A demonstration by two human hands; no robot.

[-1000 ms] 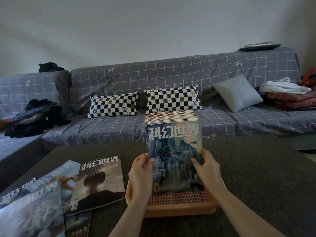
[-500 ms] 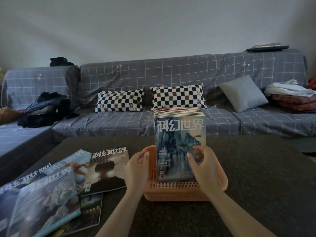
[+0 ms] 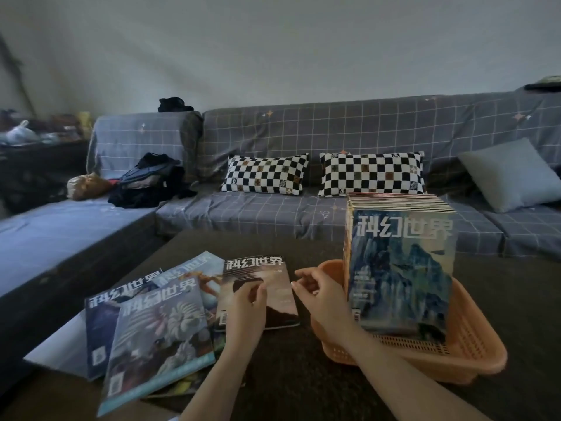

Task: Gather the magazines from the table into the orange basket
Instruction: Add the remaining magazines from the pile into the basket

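Observation:
An orange basket [image 3: 473,357] stands on the dark table at the right, holding a thick upright stack of magazines [image 3: 400,268] with a blue mountain cover in front. Several loose magazines lie fanned on the table at the left. Nearest the basket is one with a dark cover [image 3: 258,278]; in front lies a pale blue one [image 3: 158,335]. My left hand [image 3: 246,311] rests on the dark-cover magazine, fingers bent. My right hand [image 3: 321,296] hovers between that magazine and the basket, fingers loosely curled and empty.
The dark table [image 3: 303,375] runs up to a grey checked sofa [image 3: 303,214] with two checkered cushions [image 3: 372,173] and a grey cushion [image 3: 510,174]. A pile of dark clothes [image 3: 148,183] lies on the sofa's left. White paper [image 3: 60,347] lies under the loose magazines.
Both hands have let go of the stack in the basket and moved left toward the loose magazines. My view has swung left, so the basket now sits at the right.

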